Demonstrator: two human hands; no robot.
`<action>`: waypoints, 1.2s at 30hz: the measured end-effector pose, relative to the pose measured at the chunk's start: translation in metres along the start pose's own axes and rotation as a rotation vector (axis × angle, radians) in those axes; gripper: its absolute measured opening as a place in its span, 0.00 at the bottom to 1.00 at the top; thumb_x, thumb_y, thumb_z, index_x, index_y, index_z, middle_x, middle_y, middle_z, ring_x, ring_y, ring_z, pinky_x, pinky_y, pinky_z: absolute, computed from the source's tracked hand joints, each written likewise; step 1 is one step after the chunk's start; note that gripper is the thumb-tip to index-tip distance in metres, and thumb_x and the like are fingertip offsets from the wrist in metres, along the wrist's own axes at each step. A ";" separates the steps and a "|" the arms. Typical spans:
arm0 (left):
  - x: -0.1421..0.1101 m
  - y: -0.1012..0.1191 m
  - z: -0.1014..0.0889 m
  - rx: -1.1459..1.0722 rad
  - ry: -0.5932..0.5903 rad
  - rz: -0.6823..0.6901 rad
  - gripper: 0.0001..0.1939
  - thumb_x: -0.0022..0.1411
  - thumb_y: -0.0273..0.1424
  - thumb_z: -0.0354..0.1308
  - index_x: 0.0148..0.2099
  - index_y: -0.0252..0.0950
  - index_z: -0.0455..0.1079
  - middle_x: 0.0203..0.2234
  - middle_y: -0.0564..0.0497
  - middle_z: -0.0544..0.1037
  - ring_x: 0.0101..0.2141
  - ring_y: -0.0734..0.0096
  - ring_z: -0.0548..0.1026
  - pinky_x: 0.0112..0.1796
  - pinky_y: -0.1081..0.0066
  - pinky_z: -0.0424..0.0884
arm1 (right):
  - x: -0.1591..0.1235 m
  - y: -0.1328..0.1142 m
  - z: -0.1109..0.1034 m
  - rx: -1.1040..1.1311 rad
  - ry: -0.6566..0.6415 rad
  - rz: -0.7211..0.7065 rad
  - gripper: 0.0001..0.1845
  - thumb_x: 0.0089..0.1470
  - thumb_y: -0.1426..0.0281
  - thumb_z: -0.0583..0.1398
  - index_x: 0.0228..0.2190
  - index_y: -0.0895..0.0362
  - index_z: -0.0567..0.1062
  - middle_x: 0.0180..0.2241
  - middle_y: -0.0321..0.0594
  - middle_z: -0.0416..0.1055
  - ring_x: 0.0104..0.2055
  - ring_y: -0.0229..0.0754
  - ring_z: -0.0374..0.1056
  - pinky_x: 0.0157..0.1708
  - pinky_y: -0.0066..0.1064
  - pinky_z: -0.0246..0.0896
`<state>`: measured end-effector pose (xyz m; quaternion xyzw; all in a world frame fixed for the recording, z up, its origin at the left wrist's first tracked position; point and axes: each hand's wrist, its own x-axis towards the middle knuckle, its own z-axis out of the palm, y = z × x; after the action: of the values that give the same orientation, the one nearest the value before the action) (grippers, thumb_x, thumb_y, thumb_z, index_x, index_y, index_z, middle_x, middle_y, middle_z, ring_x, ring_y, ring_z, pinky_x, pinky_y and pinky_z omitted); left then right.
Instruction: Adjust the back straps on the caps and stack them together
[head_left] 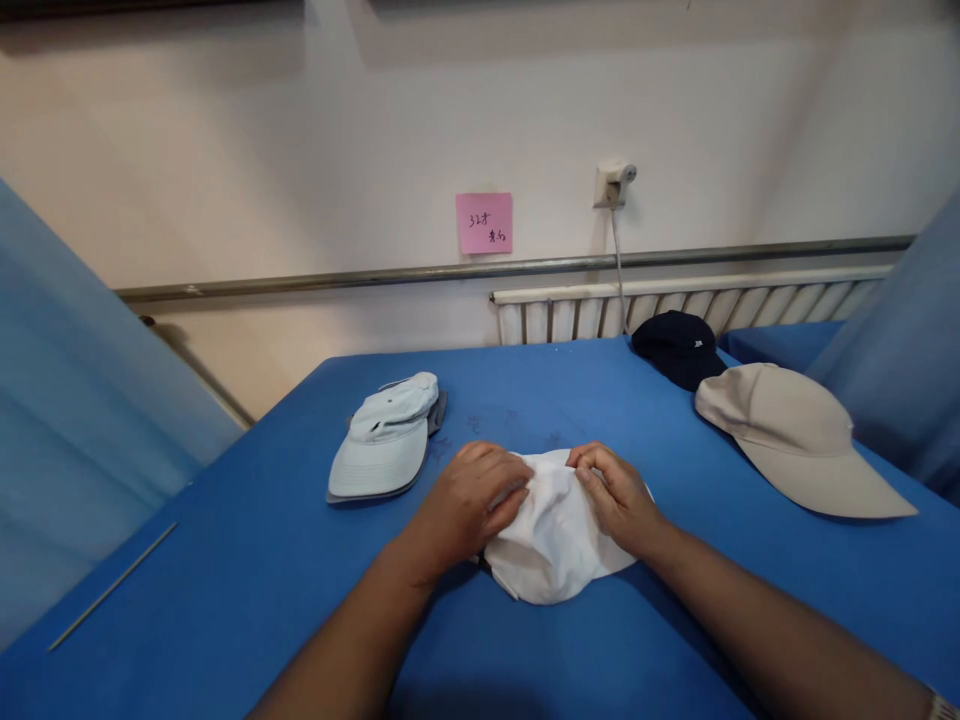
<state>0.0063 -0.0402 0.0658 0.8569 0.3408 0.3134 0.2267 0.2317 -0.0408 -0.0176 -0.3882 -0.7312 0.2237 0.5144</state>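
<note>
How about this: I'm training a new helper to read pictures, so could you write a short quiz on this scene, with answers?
1. What are the left hand and the right hand both touching?
2. True or false: on the blue table, the thin stick lies to the left of the pale blue cap.
3. Where is the pink note in relation to the metal rail?
A) Below it
B) Above it
C) Hanging from it

Key: 1. the white cap; 2. true; 3. B
</note>
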 end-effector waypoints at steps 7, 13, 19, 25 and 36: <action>-0.004 -0.001 0.002 0.003 0.109 -0.062 0.08 0.55 0.28 0.59 0.39 0.40 0.73 0.33 0.47 0.76 0.37 0.60 0.69 0.43 0.63 0.63 | -0.001 -0.002 0.001 -0.044 0.029 -0.017 0.05 0.61 0.71 0.52 0.33 0.54 0.67 0.36 0.41 0.70 0.41 0.43 0.68 0.42 0.36 0.65; -0.006 0.002 -0.004 -0.043 0.208 -0.109 0.08 0.55 0.27 0.59 0.39 0.39 0.71 0.34 0.48 0.75 0.36 0.63 0.71 0.42 0.66 0.65 | -0.006 -0.015 -0.005 -0.191 0.077 -0.231 0.12 0.57 0.73 0.57 0.44 0.52 0.68 0.44 0.45 0.68 0.48 0.48 0.67 0.47 0.44 0.65; -0.006 0.004 0.005 0.024 0.145 -0.034 0.07 0.57 0.25 0.56 0.40 0.39 0.69 0.35 0.49 0.74 0.36 0.65 0.72 0.41 0.68 0.66 | -0.006 -0.028 0.006 -0.327 0.008 -0.234 0.17 0.55 0.70 0.61 0.47 0.51 0.70 0.46 0.47 0.67 0.48 0.51 0.66 0.47 0.47 0.65; -0.003 0.007 0.022 -0.103 0.078 -0.041 0.05 0.59 0.25 0.55 0.39 0.38 0.67 0.35 0.49 0.74 0.36 0.68 0.72 0.40 0.70 0.67 | -0.004 -0.032 0.020 -0.227 0.049 -0.229 0.16 0.54 0.75 0.57 0.45 0.52 0.70 0.45 0.45 0.68 0.49 0.50 0.65 0.48 0.47 0.61; -0.004 -0.001 0.025 -0.030 0.090 0.000 0.05 0.59 0.24 0.55 0.39 0.38 0.65 0.35 0.50 0.73 0.37 0.69 0.72 0.41 0.70 0.68 | 0.000 -0.032 0.023 -0.271 0.090 -0.248 0.11 0.50 0.79 0.57 0.36 0.54 0.69 0.41 0.43 0.70 0.44 0.47 0.66 0.46 0.46 0.59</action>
<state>0.0209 -0.0467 0.0465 0.8383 0.3462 0.3567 0.2239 0.1995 -0.0576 -0.0030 -0.3705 -0.7731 0.0404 0.5132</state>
